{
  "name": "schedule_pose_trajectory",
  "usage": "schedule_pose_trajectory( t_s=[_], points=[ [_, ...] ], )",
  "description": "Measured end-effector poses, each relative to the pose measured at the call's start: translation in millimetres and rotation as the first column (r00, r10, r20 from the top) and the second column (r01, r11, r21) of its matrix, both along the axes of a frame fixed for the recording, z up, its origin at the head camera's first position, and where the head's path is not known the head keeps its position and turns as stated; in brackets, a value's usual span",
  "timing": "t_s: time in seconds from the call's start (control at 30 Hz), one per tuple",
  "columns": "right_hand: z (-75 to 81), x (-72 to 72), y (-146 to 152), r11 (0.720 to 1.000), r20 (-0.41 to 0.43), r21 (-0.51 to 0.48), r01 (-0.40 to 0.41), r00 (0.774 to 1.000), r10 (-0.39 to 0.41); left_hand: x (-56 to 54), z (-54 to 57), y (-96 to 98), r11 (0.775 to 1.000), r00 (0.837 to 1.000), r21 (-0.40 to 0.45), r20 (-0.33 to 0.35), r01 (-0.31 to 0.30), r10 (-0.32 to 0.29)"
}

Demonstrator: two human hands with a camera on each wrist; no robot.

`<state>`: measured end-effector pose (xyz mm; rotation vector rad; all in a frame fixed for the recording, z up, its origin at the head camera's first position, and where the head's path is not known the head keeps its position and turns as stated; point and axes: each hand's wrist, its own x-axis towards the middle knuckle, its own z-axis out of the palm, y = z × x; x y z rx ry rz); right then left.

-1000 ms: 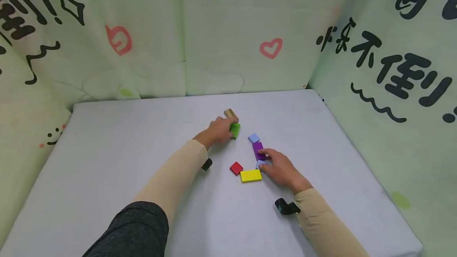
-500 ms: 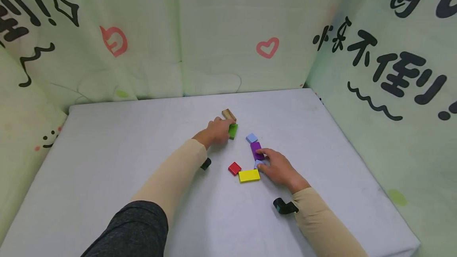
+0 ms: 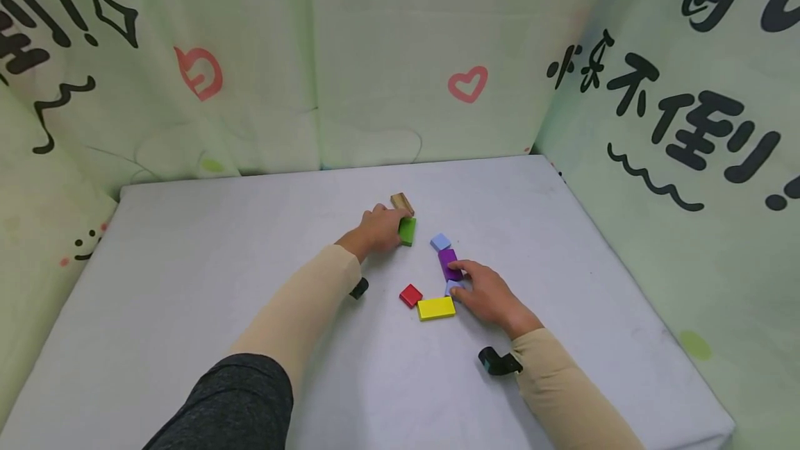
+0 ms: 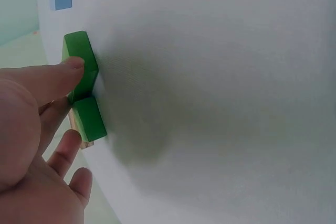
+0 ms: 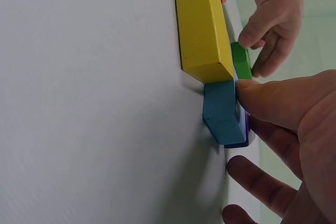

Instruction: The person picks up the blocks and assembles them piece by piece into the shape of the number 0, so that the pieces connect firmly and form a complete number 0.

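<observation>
My left hand (image 3: 379, 229) pinches a green block (image 3: 407, 231), thumb at the near end and index finger at the far end. In the left wrist view the thumb overlaps this green block (image 4: 80, 43); against its end sits a shorter green face (image 4: 90, 119) with a bare-wood edge. From above, a tan wooden block (image 3: 402, 202) shows there. My right hand (image 3: 490, 295) rests thumb on a light blue block (image 5: 220, 109) and index finger on a purple block (image 3: 447, 264). Its other fingers stretch to the side. Another light blue block (image 3: 440, 242) meets the purple block's far end.
A yellow block (image 3: 436, 308) touches the held-down light blue block. At its left end is a red block (image 3: 410, 295). The blocks form an open curve on a white-covered table (image 3: 206, 262). Printed fabric screens (image 3: 387, 54) stand behind and at both sides.
The green block has turned slightly and shifted a little towards me under my left hand, and the tan block beyond has shifted slightly. My right hand stays in place.
</observation>
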<state>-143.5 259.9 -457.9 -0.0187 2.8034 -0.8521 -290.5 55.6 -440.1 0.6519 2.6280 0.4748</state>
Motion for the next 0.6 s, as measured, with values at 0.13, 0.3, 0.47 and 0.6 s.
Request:
schedule_pose_trajectory(
  t_s=[0.13,0.3,0.47,0.6],
  points=[
    [-0.5,-0.3,-0.4,1.000,-0.002,0.000,-0.006,1.000,0.006,1.6,-0.8,-0.5,1.000,1.000,0.012,-0.021,0.000,0.000],
    [1.0,-0.1,-1.2,1.000,0.002,0.003,-0.006,1.000,0.006,3.9,-1.1,1.4,1.000,1.000,0.018,-0.017,-0.015,0.015],
    [1.5,0.0,-1.9,1.000,0.007,0.002,-0.002,1.000,0.002,7.7,0.3,2.1,1.000,1.000,0.006,-0.025,-0.016,0.016],
    [1.6,0.5,-2.6,1.000,0.005,0.006,-0.001,1.000,0.001,9.8,-1.0,1.7,1.000,0.999,-0.001,-0.037,-0.009,0.009]
  ],
)
